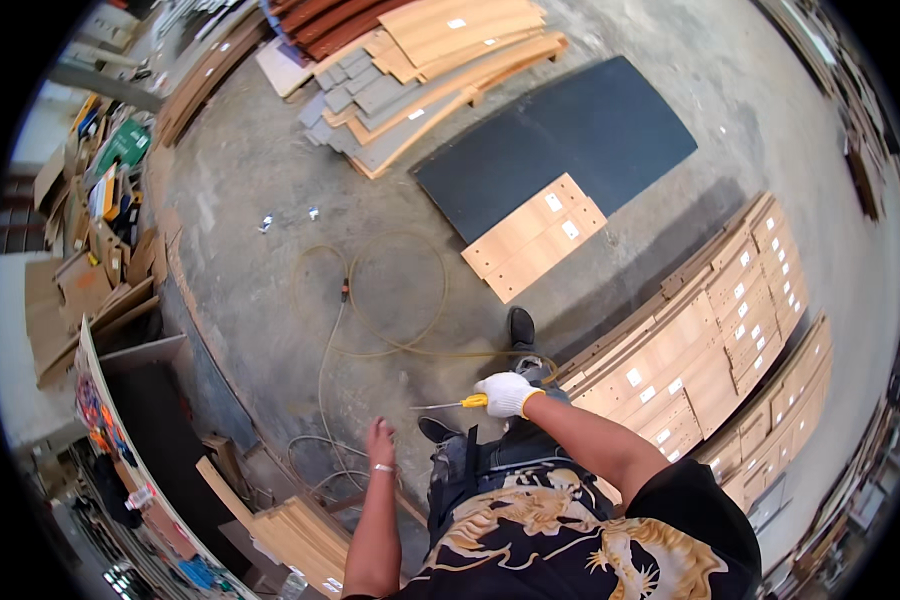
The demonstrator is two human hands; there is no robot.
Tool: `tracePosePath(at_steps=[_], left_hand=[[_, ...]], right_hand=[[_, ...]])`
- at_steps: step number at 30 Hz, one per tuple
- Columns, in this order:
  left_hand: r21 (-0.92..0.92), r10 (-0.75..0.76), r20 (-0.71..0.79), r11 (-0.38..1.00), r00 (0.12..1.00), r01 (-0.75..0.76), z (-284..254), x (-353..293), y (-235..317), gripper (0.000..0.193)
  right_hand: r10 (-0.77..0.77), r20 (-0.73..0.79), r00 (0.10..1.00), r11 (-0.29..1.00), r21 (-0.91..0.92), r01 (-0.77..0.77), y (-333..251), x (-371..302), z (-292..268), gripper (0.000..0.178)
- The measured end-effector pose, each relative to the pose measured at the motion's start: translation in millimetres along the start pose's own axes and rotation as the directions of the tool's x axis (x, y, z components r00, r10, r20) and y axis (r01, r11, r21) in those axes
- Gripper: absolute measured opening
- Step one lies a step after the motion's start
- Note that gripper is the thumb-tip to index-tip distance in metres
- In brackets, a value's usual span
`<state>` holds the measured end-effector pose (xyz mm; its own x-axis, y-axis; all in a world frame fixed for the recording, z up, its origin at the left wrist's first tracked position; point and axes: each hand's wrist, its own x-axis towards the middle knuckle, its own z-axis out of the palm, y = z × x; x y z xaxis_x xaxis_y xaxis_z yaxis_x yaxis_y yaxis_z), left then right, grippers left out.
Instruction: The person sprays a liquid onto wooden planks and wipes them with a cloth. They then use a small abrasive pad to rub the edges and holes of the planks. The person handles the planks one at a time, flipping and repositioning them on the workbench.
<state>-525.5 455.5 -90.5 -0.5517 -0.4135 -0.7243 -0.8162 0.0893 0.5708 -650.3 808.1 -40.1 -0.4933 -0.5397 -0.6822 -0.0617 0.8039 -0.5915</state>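
- The concrete floor (220,180) spreads beneath everything, its open middle probably serving as room to stand and work.
- The tall stack of pale boards (670,370) stands just beside the person's right; its layers lie flat and aligned, presumably to keep the pieces sorted and within reach.
- The dark sheet (560,140) lies flat beyond the feet, perhaps as a clean surface for boards.
- The far pile of boards (460,35) lies fanned at its near end, the grey pieces slipping out of line, as if set down with less care.
- The pale drilled boards (535,240) overlap the near edge of the sheet, labels upward, which likely keeps their holes easy to see.
- The clear hose (440,300) loops loosely over the floor, slack that probably allows free reach; one stretch passes by the person's legs.
- The left hand (381,445) is bare and empty, loosely uncurled; whether its fingers touch each other I cannot tell.
- The right hand (507,394), in a white glove, is wrapped round the handle of the screwdriver, likely for a firm grip.
- The yellow-handled screwdriver (472,401) sits above the legs, shaft pointing left, its tip near the left hand but apart from it.
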Motion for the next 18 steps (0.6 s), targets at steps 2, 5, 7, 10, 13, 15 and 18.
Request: tracePosePath(at_steps=[2,5,7,10,13,15,18], left_hand=[[0.008,-0.043,0.314,0.999,0.948,0.043,112,27,65,0.048],[0.215,0.033,0.518,0.962,0.855,-0.167,250,81,130,0.041],[0.232,0.073,0.565,0.942,0.822,-0.244,319,137,134,0.041],[0.554,0.083,0.556,0.705,0.827,-0.442,393,212,124,0.052],[0.744,0.137,0.542,0.381,0.829,-0.549,466,260,119,0.068],[0.766,0.205,0.545,0.272,0.813,-0.583,508,296,125,0.084],[0.815,0.398,0.486,0.113,0.778,-0.568,537,347,131,0.102]], right_hand=[[0.106,-0.056,0.993,0.986,0.134,-0.098,71,13,4,0.029],[0.468,-0.149,0.871,0.785,0.523,-0.332,173,34,11,0.026],[0.695,-0.116,0.709,0.550,0.721,-0.421,239,49,12,0.025],[0.786,0.261,0.560,-0.039,0.926,-0.376,323,57,7,0.026],[0.734,0.326,0.596,-0.182,0.939,-0.290,372,47,7,0.021],[0.715,0.383,0.585,-0.318,0.923,-0.216,389,47,7,0.020],[0.685,0.367,0.629,-0.404,0.910,-0.091,399,50,-9,0.017]])
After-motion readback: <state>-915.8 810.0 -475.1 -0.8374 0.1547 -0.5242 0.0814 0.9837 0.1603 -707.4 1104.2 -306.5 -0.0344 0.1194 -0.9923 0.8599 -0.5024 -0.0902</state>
